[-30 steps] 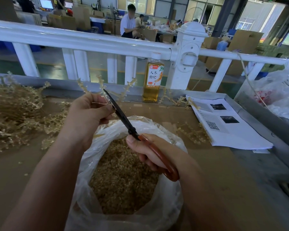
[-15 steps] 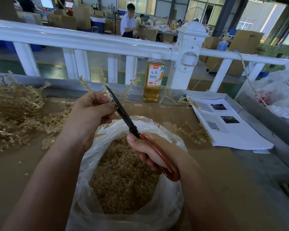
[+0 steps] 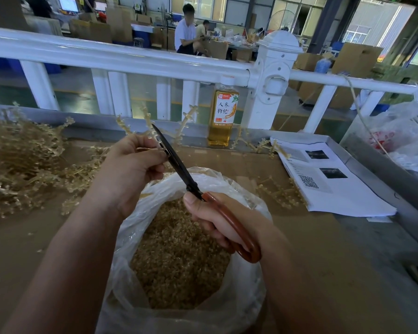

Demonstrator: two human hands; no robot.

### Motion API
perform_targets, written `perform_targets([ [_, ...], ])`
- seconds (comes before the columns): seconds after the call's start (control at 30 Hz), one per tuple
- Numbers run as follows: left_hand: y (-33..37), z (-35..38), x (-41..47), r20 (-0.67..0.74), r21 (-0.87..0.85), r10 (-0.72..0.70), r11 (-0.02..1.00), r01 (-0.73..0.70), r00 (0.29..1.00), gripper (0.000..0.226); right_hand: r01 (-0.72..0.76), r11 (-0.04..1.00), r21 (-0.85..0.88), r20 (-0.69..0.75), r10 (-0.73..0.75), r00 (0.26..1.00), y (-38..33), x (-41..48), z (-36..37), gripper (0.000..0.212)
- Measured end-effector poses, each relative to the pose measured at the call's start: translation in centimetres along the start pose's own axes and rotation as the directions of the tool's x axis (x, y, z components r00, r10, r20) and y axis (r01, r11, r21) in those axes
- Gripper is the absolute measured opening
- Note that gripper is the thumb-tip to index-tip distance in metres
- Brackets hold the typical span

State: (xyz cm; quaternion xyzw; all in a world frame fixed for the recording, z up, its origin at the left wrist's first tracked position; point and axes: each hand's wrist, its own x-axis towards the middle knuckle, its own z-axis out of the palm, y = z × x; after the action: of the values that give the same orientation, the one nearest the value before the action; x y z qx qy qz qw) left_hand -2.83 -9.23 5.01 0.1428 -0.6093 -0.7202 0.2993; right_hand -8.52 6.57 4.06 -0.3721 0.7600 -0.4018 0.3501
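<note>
- A clear plastic bag (image 3: 121, 273) stands open closest to the person, on the brown tabletop (image 3: 34, 249). It is partly filled with small tan cut bits (image 3: 179, 261).
- Above the bag's mouth, the right hand (image 3: 217, 218) is wrapped round the reddish-brown handles of a pair of scissors (image 3: 193, 186), with the thumb lying along the top near the pivot.
- The scissors have long, thin, dark blades that slant up and to the left. The blades read as one dark line, so they look closed or nearly so.
- The left hand (image 3: 130, 169) is just beyond the bag's far rim, its fingers curled round the stem of a pale tan sprig (image 3: 148, 124). The blades cross right at its fingertips.
- The sprig is thin and branched, with little knobs along each arm. Its arms fan upward behind the blades.
- A big tangled heap (image 3: 17, 160) of the same tan sprigs lies on the table to the left.
- A few loose sprigs (image 3: 280, 191) lie to the right of the bag, just beside a stack of printed papers (image 3: 331, 186) that shows dark photos and a square code.
- A bottle (image 3: 222, 116) of amber drink with a white cap stands upright at the table's far edge.
- A white railing (image 3: 130, 59) runs behind it, and white plastic bags (image 3: 405, 133) are bunched at the far right.
- Beyond the railing, people (image 3: 186, 32) sit among cardboard boxes.
</note>
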Motion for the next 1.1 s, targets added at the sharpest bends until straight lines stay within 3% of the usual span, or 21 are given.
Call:
perform_targets([
  [0.47, 0.1, 0.4, -0.2, -0.022, -0.057, -0.003, 0.998, 0.001, 1.000, 0.026, -0.003, 1.000, 0.014, -0.025, 0.004, 1.000, -0.2, 0.0, 0.0, 0.028],
  [0.57, 0.2, 0.4, -0.3, -0.021, -0.060, 0.008, 0.998, -0.009, 1.000, 0.027, -0.007, 1.000, 0.006, -0.022, 0.007, 1.000, -0.1, 0.1, -0.1, 0.041],
  [0.63, 0.2, 0.4, -0.4, -0.020, -0.064, 0.017, 0.998, -0.018, 1.000, 0.025, 0.000, 1.000, 0.009, -0.027, 0.001, 1.000, -0.2, 0.1, -0.2, 0.031],
  [0.77, 0.2, 0.3, -0.5, -0.019, -0.065, 0.021, 0.998, -0.022, 1.000, 0.024, -0.004, 1.000, 0.007, -0.019, 0.004, 1.000, -0.2, -0.1, -0.2, 0.043],
  [0.87, 0.2, 0.3, -0.5, -0.008, -0.061, 0.019, 0.998, -0.020, 1.000, 0.023, 0.049, 0.999, -0.001, -0.047, -0.049, 0.998, -0.2, 0.1, 0.0, 0.029],
  [1.1, 0.1, 1.0, -0.8, 0.019, -0.014, 0.014, 1.000, -0.013, 1.000, 0.023, 0.058, 0.998, -0.020, -0.066, -0.059, 0.996, -0.6, -0.1, -0.2, 0.034],
])
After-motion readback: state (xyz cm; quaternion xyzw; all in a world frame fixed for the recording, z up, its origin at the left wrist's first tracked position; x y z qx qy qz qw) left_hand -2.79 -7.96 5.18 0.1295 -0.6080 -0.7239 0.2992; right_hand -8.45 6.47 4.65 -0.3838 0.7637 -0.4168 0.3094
